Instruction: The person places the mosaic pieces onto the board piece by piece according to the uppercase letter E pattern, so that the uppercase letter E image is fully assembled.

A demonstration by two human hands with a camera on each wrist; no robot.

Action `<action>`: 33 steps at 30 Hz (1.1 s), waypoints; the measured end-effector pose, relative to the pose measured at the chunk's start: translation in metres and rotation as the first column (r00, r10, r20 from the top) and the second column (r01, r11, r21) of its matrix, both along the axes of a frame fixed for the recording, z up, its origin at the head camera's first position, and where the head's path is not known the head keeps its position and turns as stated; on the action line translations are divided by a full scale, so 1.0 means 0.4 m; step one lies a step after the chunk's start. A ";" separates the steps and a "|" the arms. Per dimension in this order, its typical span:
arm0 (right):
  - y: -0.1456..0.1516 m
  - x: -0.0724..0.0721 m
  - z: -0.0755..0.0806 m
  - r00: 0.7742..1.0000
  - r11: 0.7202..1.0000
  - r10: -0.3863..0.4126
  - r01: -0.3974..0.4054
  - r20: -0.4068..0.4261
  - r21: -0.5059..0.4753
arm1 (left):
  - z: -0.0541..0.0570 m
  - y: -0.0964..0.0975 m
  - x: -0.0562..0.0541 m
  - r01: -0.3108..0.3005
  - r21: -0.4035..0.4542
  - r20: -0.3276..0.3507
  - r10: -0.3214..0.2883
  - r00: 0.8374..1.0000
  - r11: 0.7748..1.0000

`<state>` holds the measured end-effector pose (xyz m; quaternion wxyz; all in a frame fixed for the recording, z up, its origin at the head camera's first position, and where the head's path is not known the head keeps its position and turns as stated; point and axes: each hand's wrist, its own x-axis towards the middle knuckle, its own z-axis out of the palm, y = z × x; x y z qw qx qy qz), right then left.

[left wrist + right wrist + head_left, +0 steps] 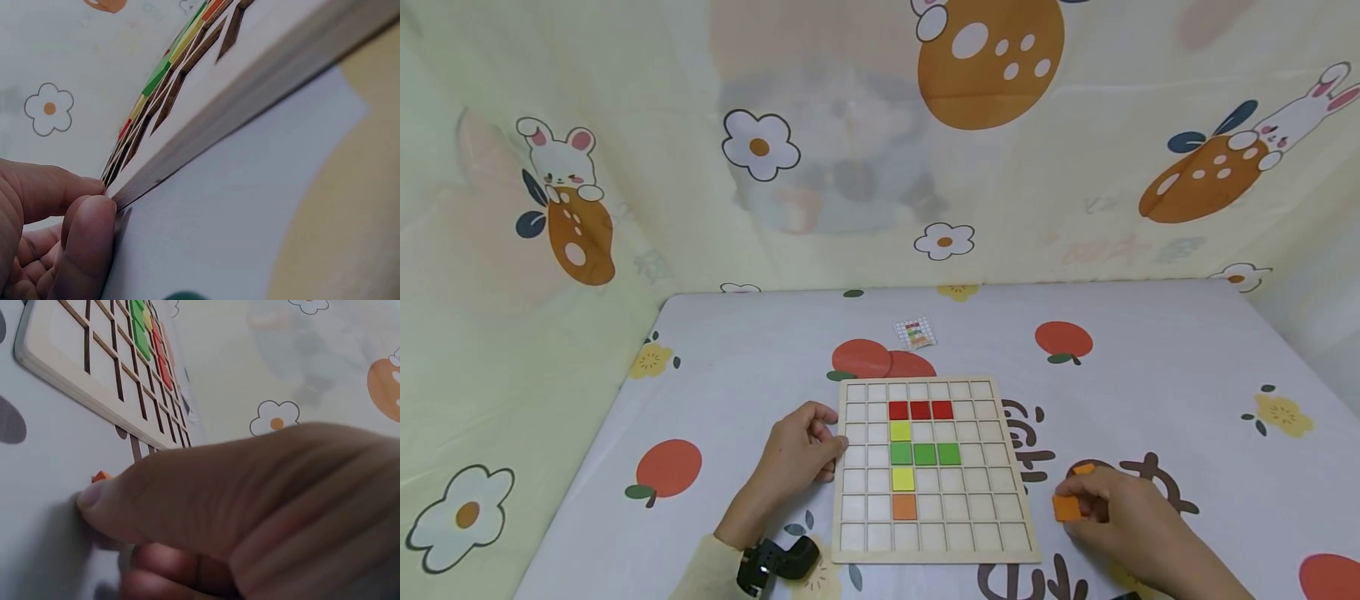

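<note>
A wooden grid board [929,533] lies flat on the table with coloured square tiles in some cells. Three red tiles [920,410] form one row and three green tiles [925,454] another. Two yellow tiles [902,479] and one orange tile [905,507] sit in the same column as the leftmost green. My left hand [797,450] holds the board's left edge, fingertip and thumb at its rim in the left wrist view. Right of the board, my right hand [1120,508] pinches an orange square tile [1066,507] between thumb and fingers. Another orange tile [1083,469] shows partly behind that hand.
A small printed card [915,332] with a coloured grid pattern lies beyond the board. The table is covered by a fruit-print cloth [760,350], and a patterned curtain [850,250] closes off the back and sides. A black band [775,567] is on the left wrist.
</note>
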<state>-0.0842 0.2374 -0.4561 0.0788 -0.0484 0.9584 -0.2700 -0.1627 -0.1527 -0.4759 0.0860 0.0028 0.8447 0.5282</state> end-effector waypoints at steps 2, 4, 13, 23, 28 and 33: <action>0.000 0.000 -0.002 1.000 1.000 -0.002 0.002 -0.007 0.007 | 0.001 0.001 0.001 0.001 0.003 0.001 -0.001 1.000 1.000; -0.001 0.000 -0.003 1.000 1.000 -0.004 0.004 -0.011 0.014 | 0.001 0.001 0.000 0.003 0.006 0.001 -0.003 1.000 1.000; -0.033 0.006 0.000 0.999 0.998 -0.037 0.036 -0.024 -0.045 | 0.000 0.002 -0.001 0.001 0.002 0.001 -0.001 1.000 1.000; -0.057 0.008 0.008 0.998 0.995 -0.045 0.042 -0.032 -0.095 | -0.002 0.004 0.000 -0.010 0.002 0.005 0.010 1.000 1.000; -0.071 0.004 0.009 0.999 0.992 -0.029 0.025 -0.025 -0.126 | 0.000 0.005 0.002 -0.019 0.007 0.012 0.019 1.000 1.000; -0.087 0.003 0.011 0.999 0.982 0.011 -0.020 -0.048 -0.188 | -0.001 0.004 0.003 -0.023 0.012 0.010 0.023 1.000 1.000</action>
